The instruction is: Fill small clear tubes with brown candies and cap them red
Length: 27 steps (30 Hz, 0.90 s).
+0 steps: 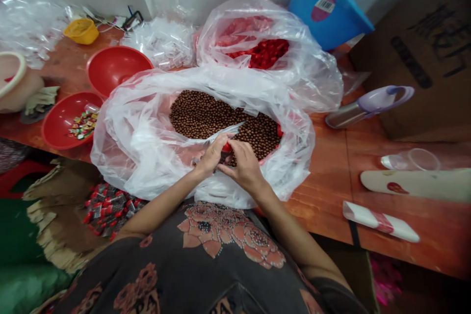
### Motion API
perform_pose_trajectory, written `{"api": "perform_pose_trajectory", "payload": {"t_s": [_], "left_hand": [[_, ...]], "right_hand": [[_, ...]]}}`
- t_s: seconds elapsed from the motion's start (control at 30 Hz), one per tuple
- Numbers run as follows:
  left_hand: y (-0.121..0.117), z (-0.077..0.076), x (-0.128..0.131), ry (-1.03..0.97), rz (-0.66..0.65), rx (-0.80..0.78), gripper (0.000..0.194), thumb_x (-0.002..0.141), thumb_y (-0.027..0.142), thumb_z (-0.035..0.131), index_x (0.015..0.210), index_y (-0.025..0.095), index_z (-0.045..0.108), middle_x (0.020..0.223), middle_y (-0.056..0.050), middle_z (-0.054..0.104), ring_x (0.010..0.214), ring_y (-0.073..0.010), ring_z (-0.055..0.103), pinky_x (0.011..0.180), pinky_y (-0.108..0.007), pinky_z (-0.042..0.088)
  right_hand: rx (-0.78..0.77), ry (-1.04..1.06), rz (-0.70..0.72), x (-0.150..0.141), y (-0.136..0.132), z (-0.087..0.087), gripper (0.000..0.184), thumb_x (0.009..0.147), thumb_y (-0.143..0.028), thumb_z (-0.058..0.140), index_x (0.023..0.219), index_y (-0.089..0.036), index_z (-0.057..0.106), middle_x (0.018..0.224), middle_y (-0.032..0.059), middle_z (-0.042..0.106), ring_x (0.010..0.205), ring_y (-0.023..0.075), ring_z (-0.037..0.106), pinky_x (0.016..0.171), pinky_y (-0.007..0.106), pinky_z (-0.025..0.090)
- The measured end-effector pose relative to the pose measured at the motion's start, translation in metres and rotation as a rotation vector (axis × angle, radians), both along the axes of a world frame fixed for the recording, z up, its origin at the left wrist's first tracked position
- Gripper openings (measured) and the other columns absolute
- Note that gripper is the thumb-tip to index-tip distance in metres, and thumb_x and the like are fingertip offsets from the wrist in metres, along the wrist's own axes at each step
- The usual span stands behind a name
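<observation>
My left hand [212,153] and my right hand [246,166] meet over the near edge of a big clear plastic bag [128,127]. Between their closed fingers is a small container with a red cap [226,147]; its dark body is mostly hidden. Many small round brown balls [202,115] fill the bag just beyond my hands. Some red pieces [280,130] lie at the right side of the balls. Down on the left, a torn cardboard box [55,191] holds many small red-capped containers [106,208].
Behind stands a bag of red caps [270,53] beside a blue bucket [327,7]. Two red bowls [119,66] are at left, one with colourful small pieces [84,124]. A tumbler [348,114], a clear cup [412,160] and a cardboard box [415,83] occupy the right.
</observation>
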<state>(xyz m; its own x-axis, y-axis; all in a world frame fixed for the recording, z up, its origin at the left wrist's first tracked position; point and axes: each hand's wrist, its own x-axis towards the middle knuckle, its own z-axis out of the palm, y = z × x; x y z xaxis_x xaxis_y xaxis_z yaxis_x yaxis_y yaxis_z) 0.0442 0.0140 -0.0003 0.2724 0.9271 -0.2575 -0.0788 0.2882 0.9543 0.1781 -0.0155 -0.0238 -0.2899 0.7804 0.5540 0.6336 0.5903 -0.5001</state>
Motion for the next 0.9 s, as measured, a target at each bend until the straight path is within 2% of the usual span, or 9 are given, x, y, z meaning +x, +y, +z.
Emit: {"api": "perform_pose_trajectory", "payload": {"t_s": [0.17, 0.27, 0.37, 0.47, 0.53, 0.6, 0.67, 0.73, 0.9], "left_hand": [[-0.013, -0.004, -0.008, -0.061, -0.001, -0.061, 0.043, 0.095, 0.045, 0.036, 0.123, 0.017, 0.052, 0.062, 0.003, 0.051, 0.052, -0.0111, 0.047, 0.051, -0.022, 0.039], [-0.011, -0.001, -0.022, 0.037, -0.158, -0.107, 0.045, 0.096, 0.047, 0.031, 0.121, 0.018, 0.054, 0.06, 0.002, 0.053, 0.053, -0.0135, 0.051, 0.05, -0.023, 0.041], [0.014, 0.008, -0.037, 0.29, -0.36, 0.01, 0.043, 0.093, 0.053, 0.042, 0.103, 0.018, 0.065, 0.066, -0.002, 0.061, 0.061, -0.0151, 0.057, 0.054, -0.023, 0.045], [0.054, 0.019, -0.041, 0.481, -0.346, 0.164, 0.045, 0.093, 0.055, 0.044, 0.085, 0.017, 0.065, 0.071, -0.005, 0.064, 0.062, -0.0144, 0.058, 0.053, -0.022, 0.045], [0.078, 0.024, -0.036, 0.508, -0.339, 0.165, 0.042, 0.092, 0.055, 0.048, 0.085, 0.016, 0.064, 0.071, -0.006, 0.065, 0.058, -0.0139, 0.058, 0.049, -0.022, 0.044], [0.091, 0.026, -0.027, 0.479, -0.394, 0.08, 0.041, 0.09, 0.055, 0.052, 0.088, 0.015, 0.063, 0.068, -0.006, 0.064, 0.055, -0.0139, 0.059, 0.048, -0.022, 0.045], [0.087, 0.024, -0.018, 0.387, -0.456, -0.055, 0.044, 0.09, 0.058, 0.051, 0.095, 0.015, 0.062, 0.063, -0.005, 0.063, 0.052, -0.0141, 0.06, 0.048, -0.022, 0.045], [0.07, 0.018, -0.01, 0.25, -0.455, -0.193, 0.05, 0.09, 0.063, 0.045, 0.101, 0.017, 0.061, 0.062, -0.005, 0.064, 0.051, -0.0141, 0.06, 0.047, -0.021, 0.045], [0.019, -0.002, 0.003, -0.079, -0.303, -0.402, 0.061, 0.09, 0.071, 0.033, 0.089, 0.017, 0.064, 0.052, -0.002, 0.054, 0.043, -0.0114, 0.05, 0.041, -0.022, 0.037]], "right_hand": [[0.087, -0.041, 0.072, -0.003, -0.001, -0.001, 0.066, 0.084, -0.036, 0.068, 0.139, -0.014, 0.039, 0.116, 0.0181, 0.065, 0.107, 0.031, 0.06, 0.089, 0.048, 0.051], [0.051, -0.032, 0.086, -0.006, -0.005, -0.007, 0.068, 0.081, -0.042, 0.069, 0.137, -0.013, 0.042, 0.112, 0.0181, 0.066, 0.105, 0.0312, 0.062, 0.088, 0.047, 0.053], [-0.036, -0.011, 0.046, -0.008, -0.01, -0.015, 0.07, 0.078, -0.049, 0.07, 0.133, -0.012, 0.047, 0.108, 0.0178, 0.067, 0.099, 0.0311, 0.064, 0.085, 0.047, 0.054], [-0.094, 0.007, -0.009, -0.008, -0.013, -0.019, 0.067, 0.079, -0.053, 0.069, 0.129, -0.013, 0.051, 0.107, 0.0163, 0.068, 0.096, 0.0292, 0.064, 0.084, 0.045, 0.055], [-0.103, 0.017, -0.045, -0.007, -0.013, -0.02, 0.065, 0.079, -0.055, 0.068, 0.127, -0.013, 0.052, 0.106, 0.0158, 0.068, 0.095, 0.0285, 0.065, 0.085, 0.045, 0.054], [-0.091, 0.025, -0.087, -0.003, -0.012, -0.02, 0.066, 0.078, -0.056, 0.069, 0.126, -0.013, 0.053, 0.105, 0.0159, 0.068, 0.094, 0.0287, 0.065, 0.084, 0.045, 0.054], [-0.078, 0.03, -0.136, 0.0, -0.01, -0.019, 0.067, 0.077, -0.057, 0.069, 0.126, -0.013, 0.053, 0.104, 0.0154, 0.069, 0.093, 0.029, 0.064, 0.084, 0.045, 0.054], [-0.073, 0.036, -0.182, 0.004, -0.007, -0.018, 0.068, 0.076, -0.058, 0.069, 0.127, -0.015, 0.054, 0.105, 0.0148, 0.069, 0.093, 0.0294, 0.064, 0.084, 0.046, 0.053], [-0.084, -0.005, -0.162, 0.01, -0.003, -0.015, 0.072, 0.076, -0.056, 0.07, 0.133, -0.018, 0.048, 0.118, 0.0153, 0.066, 0.104, 0.0316, 0.061, 0.089, 0.048, 0.05]]}}
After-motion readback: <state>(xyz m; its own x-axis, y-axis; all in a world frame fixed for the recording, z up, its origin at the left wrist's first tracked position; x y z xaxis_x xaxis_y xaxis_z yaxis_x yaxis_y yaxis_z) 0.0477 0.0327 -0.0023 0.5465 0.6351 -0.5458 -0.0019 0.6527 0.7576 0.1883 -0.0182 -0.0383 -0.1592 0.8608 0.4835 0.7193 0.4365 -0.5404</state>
